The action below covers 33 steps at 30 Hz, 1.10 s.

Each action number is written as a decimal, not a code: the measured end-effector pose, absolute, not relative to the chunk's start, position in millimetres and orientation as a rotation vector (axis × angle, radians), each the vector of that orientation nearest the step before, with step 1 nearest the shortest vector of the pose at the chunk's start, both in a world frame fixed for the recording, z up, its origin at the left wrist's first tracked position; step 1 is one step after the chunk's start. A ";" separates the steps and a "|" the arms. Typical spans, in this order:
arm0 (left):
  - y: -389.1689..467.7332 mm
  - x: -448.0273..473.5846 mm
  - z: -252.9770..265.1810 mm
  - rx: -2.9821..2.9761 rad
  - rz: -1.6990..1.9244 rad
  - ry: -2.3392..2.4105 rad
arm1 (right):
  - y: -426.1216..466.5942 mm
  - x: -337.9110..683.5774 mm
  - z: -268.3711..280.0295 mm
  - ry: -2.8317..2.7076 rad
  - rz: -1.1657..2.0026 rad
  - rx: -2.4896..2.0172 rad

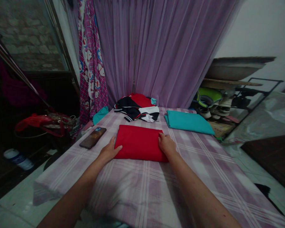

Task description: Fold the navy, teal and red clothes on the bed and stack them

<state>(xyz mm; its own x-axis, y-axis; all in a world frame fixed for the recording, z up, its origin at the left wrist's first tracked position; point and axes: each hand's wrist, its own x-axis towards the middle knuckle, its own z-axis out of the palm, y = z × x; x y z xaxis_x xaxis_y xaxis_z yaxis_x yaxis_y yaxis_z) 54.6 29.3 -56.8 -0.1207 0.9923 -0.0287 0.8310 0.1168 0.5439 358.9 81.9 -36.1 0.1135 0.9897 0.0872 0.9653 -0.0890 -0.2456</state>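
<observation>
A red cloth (pixel 139 142), folded into a flat rectangle, lies on the checked bed cover in front of me. My left hand (pixel 110 149) rests at its left edge, thumb stretched over the cloth and fingers apart along the side. On the opposite edge, the fingers of my right hand (pixel 166 144) are bent around the fabric near the upper right corner. Left of the red cloth is a dark phone (pixel 93 138), camera side up. A folded teal cloth (pixel 190 122) sits to the right, apart from my right hand.
A crumpled black, red and white jacket (pixel 139 107) lies at the far end of the checked cover (pixel 137 193), before a purple curtain (pixel 156 53). Shoes (pixel 224 104) fill a rack at right. A bottle-like container (pixel 18 159) lies on its side at lower left.
</observation>
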 end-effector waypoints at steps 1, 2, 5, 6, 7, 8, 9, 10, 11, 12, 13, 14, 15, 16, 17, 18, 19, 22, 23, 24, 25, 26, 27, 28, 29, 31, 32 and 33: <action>30.9 52.4 -50.4 1.787 0.510 2.038 | 82.0 358.1 -32.4 -1.935 0.101 -2.139; 33.7 51.9 -42.7 1.816 0.473 2.074 | 82.5 356.3 -28.6 -1.931 0.044 -2.112; 49.7 66.4 -15.4 2.042 0.513 2.152 | 87.3 342.3 -19.1 -1.939 -0.093 -1.971; 57.2 76.5 -7.2 2.152 0.550 2.138 | 89.7 334.8 -17.1 -1.970 -0.106 -1.911; 65.5 88.3 -0.7 2.260 0.571 2.094 | 92.2 326.7 -15.9 -2.014 -0.105 -1.850; 74.1 100.5 3.2 2.337 0.567 2.057 | 94.6 318.4 -15.7 -2.067 -0.095 -1.790; 82.6 112.0 4.0 2.395 0.554 2.035 | 96.8 310.6 -16.5 -2.124 -0.076 -1.736; 90.4 121.6 1.4 2.433 0.532 2.027 | 98.6 304.0 -18.3 -2.184 -0.049 -1.684; 97.2 128.6 -4.3 2.433 0.496 2.041 | 100.0 298.8 -21.1 -2.243 -0.011 -1.640; 102.6 132.7 -12.8 2.398 0.451 2.064 | 101.1 295.4 -24.5 -2.300 0.038 -1.605; 106.5 134.1 -23.1 2.337 0.404 2.092 | 102.0 293.6 -28.3 -2.351 0.096 -1.579; 108.9 133.1 -34.2 2.252 0.360 2.120 | 102.8 293.3 -31.9 -2.393 0.156 -1.560; 110.1 130.8 -44.9 2.178 0.341 2.137 | 103.6 294.2 -35.0 -2.425 0.210 -1.546; 110.2 127.8 -54.2 2.140 0.348 2.149 | 104.6 295.9 -37.4 -2.447 0.251 -1.533; 109.5 125.0 -61.5 2.115 0.363 2.159 | 105.9 298.1 -38.8 -2.464 0.277 -1.514; 108.4 122.9 -66.6 2.111 0.386 2.169 | 107.5 300.5 -39.4 -2.473 0.282 -1.494; 107.1 121.7 -69.6 2.114 0.405 2.180 | 109.5 302.8 -39.4 -2.468 0.270 -1.482; 103.7 122.5 -71.0 2.117 0.432 2.215 | 116.8 308.5 -39.8 -2.383 0.214 -1.553; 103.2 123.2 -70.6 2.121 0.443 2.221 | 119.3 309.7 -40.8 -2.354 0.216 -1.598; 103.0 123.6 -70.5 2.120 0.449 2.224 | 121.6 310.5 -42.2 -2.335 0.230 -1.639; 103.2 123.6 -70.5 2.116 0.450 2.223 | 123.5 311.0 -43.8 -2.330 0.254 -1.664; 103.8 123.2 -70.8 2.108 0.445 2.218 | 124.9 311.5 -45.6 -2.332 0.281 -1.677; 104.5 122.3 -71.1 2.096 0.436 2.211 | 125.8 312.2 -47.3 -2.331 0.300 -1.686; 105.2 121.3 -71.3 2.083 0.426 2.201 | 126.0 313.5 -48.8 -2.324 0.308 -1.698; 105.9 120.2 -71.4 2.074 0.419 2.189 | 125.5 315.8 -50.3 -2.309 0.307 -1.716; 106.6 118.4 -70.8 2.076 0.428 2.168 | 122.2 324.1 -53.4 -2.257 0.292 -1.776; 106.5 117.8 -70.1 2.086 0.435 2.160 | 119.6 330.3 -55.0 -2.227 0.289 -1.807; 106.3 117.6 -69.1 2.096 0.438 2.154 | 116.6 337.3 -56.3 -2.197 0.292 -1.834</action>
<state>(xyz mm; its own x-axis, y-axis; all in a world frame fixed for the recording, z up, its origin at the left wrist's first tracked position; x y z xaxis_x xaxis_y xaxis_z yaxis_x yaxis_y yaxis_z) 117.6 106.3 -69.1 -0.0448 0.9912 0.1245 0.9610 0.0087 0.2762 337.3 116.6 -56.3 -0.1664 0.9834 0.0723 0.9303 0.1809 -0.3192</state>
